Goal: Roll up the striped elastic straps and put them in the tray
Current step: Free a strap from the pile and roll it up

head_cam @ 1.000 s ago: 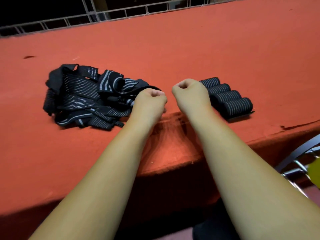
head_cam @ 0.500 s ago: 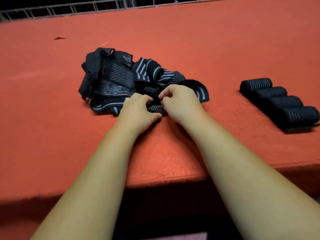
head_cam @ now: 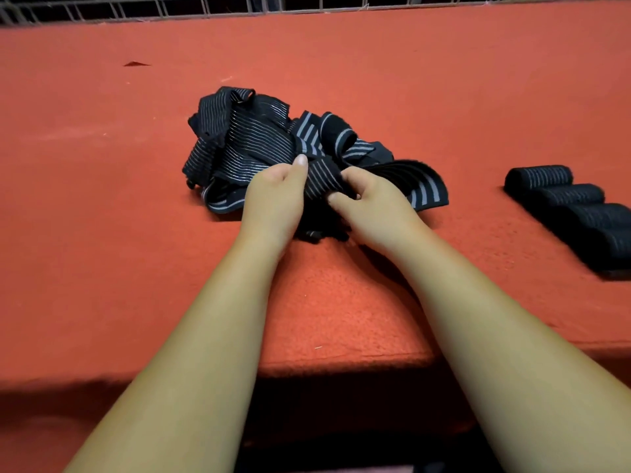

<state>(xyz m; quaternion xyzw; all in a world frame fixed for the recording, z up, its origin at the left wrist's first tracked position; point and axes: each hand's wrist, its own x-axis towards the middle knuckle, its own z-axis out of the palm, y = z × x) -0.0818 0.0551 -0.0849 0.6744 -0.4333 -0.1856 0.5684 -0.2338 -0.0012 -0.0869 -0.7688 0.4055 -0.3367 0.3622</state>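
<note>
Pinching one striped strap point(head_cam: 322, 175) on the near side of the strap pile point(head_cam: 246, 141), the left hand point(head_cam: 273, 196) and right hand point(head_cam: 372, 199) both hold it tight, and it looks soft and floppy, best held by its end.

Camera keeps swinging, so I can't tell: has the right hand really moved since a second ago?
Yes: the right hand left the rolls, going left to the pile; it grips a strap.
</note>
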